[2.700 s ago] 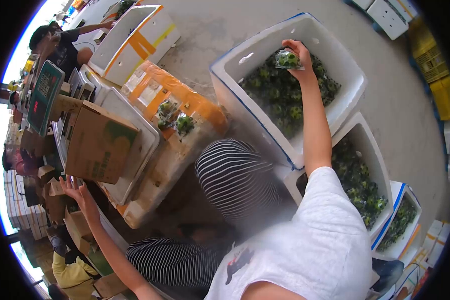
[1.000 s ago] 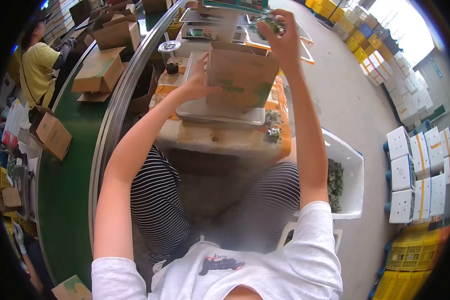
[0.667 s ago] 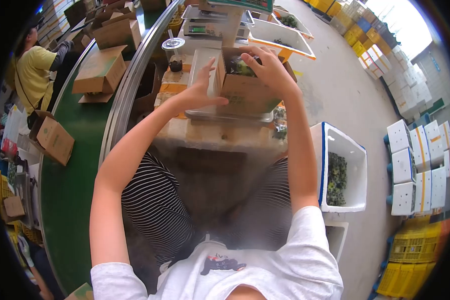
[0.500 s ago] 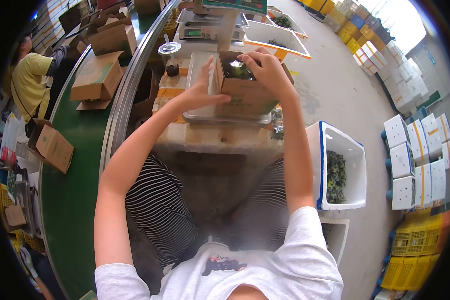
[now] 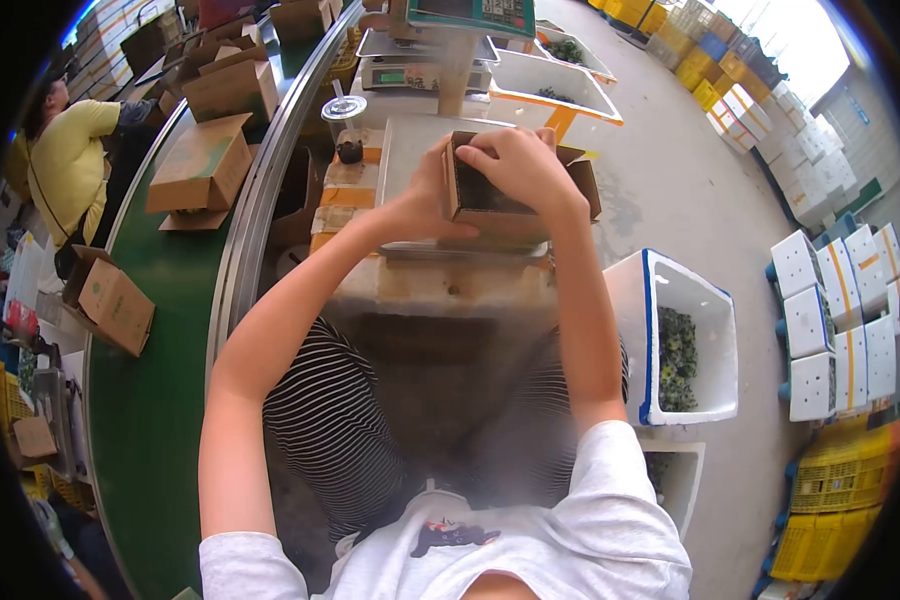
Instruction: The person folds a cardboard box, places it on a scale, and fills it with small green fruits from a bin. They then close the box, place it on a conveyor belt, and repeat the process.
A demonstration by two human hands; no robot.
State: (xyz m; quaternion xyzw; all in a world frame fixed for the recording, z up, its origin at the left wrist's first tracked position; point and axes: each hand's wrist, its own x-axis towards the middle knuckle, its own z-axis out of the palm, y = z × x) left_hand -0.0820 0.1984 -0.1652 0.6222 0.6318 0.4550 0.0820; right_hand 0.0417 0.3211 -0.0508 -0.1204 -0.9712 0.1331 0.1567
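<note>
Hands (image 5: 525, 172) touch a carton (image 5: 500, 224) on a tray (image 5: 402, 160) near a green conveyor (image 5: 155, 420).

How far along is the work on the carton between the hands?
Looks done: the carton is open at the tray.
In hand: the left hand is at its side; the right hand is over its opening, any grip hidden.
Left, probably: closing the carton, perhaps after more filling, as greens lie in the blue-edged foam box. Its fill level is unclear.

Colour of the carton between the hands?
Brown: the carton shows best in the head view.
</note>
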